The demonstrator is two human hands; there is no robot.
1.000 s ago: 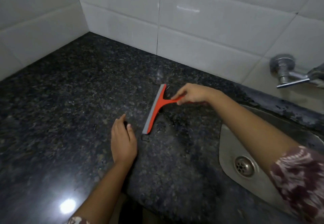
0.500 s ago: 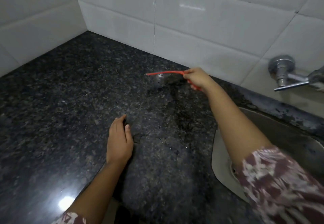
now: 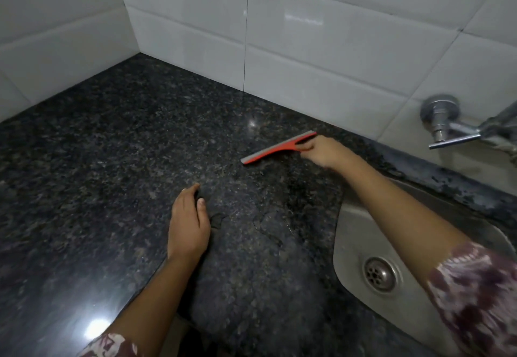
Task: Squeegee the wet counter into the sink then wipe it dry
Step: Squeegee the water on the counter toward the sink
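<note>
Counter (image 3: 98, 175), dark and speckled, carries the left hand (image 3: 188, 228) palm down, fingers relaxed and holding nothing, where it lay half a second ago, well to the near left of the grip. The squeegee (image 3: 275, 149), then lifted edge-on by the back wall, is now lower and turned blade-down, its blade running left from the grip. Whether the rubber touches the stone is unclear. The right hand (image 3: 321, 151) is wrapped round the handle, which its blurred fingers hide. Nearer than the grip and to its right lies the sink (image 3: 352, 245), partly covered by the right forearm and cut off at the frame edge, as is the tap (image 3: 444, 127).
</note>
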